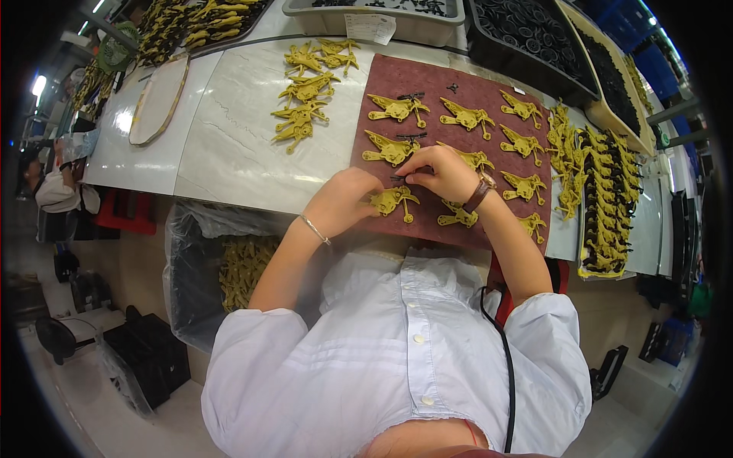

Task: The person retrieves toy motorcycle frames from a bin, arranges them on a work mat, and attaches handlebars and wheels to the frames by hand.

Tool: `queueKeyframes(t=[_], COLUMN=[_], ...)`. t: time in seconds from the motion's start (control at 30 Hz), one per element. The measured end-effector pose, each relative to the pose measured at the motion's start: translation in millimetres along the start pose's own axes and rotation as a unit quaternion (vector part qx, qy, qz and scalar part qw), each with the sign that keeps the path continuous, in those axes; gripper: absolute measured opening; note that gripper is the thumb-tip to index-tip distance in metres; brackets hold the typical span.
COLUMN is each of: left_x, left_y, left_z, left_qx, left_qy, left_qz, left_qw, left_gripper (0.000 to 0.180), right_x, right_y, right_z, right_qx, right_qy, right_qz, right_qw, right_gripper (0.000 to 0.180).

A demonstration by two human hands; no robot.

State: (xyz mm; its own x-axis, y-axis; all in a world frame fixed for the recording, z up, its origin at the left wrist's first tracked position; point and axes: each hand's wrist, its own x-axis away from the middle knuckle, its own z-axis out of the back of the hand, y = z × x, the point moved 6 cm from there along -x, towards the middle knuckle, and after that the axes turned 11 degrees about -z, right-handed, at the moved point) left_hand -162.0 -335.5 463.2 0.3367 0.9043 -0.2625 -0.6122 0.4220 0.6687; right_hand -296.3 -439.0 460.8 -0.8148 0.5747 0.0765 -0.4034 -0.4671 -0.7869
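Note:
My left hand (345,197) rests on the near edge of a dark red mat (427,84) and holds down a yellow moulded plastic part (393,201). My right hand (441,171) pinches a small black piece just above that part. Several more yellow parts (466,116) lie in rows on the mat; two at the left (397,108) carry small black pieces. A bracelet circles my left wrist and a brown watch my right.
Loose yellow parts (304,99) lie on the white table left of the mat. A tray of stacked yellow parts (607,206) sits at right. Black trays of dark rings (534,34) stand behind. A lined bin of yellow parts (237,267) stands below the table.

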Motion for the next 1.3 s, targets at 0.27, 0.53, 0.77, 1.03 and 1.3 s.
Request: queueKeyframes(t=[0.27,0.53,0.77,1.03,1.3], left_x=[-3,-7,-12,-12,-36], left_y=[3,11,12,16,81], left_z=[1,0,-5,-7,-12], left_qx=[0.021,-0.035,-0.131,-0.159,-0.154], left_qy=[-0.009,-0.043,-0.089,-0.132,0.003], left_qz=[-0.019,-0.045,-0.107,-0.089,-0.180], left_qw=[1.000,0.997,0.981,0.974,0.972], left_gripper=[0.033,0.059,0.053,0.058,0.051], right_x=[-8,-12,18,77,118], right_y=[-2,-2,2,38,61], right_z=[-13,-10,21,57,82], right_qx=[0.086,0.154,-0.072,-0.418,-0.190], right_qy=[-0.043,-0.007,0.072,0.055,0.130], right_qz=[-0.013,-0.101,-0.085,-0.172,-0.119], right_qw=[0.995,0.983,0.991,0.891,0.966], right_gripper=[0.018,0.013,0.030,0.032,0.022])
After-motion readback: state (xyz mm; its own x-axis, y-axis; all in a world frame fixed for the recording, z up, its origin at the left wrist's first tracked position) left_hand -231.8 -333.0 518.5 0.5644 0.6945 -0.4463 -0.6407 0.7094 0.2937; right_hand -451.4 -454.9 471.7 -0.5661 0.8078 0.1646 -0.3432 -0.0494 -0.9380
